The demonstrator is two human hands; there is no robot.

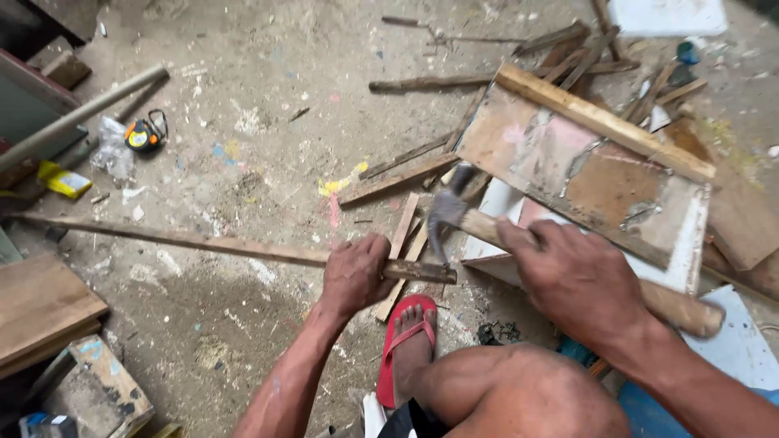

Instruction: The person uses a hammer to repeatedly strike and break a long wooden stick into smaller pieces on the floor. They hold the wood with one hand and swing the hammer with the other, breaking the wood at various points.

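Left hand (355,274) clamps long thin wooden strip (203,242) on concrete floor (243,122); right hand (578,280) closed round wooden-handled steel hammer (448,212). Best practice: steady strip, short controlled blows clear of fingers.

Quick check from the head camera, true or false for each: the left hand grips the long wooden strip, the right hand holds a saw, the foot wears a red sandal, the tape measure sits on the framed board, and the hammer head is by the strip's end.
1. The left hand grips the long wooden strip. True.
2. The right hand holds a saw. False: it holds a hammer by its wooden handle.
3. The foot wears a red sandal. True.
4. The tape measure sits on the framed board. False: it lies on the floor, far left of the board.
5. The hammer head is close to the strip's right end. True.
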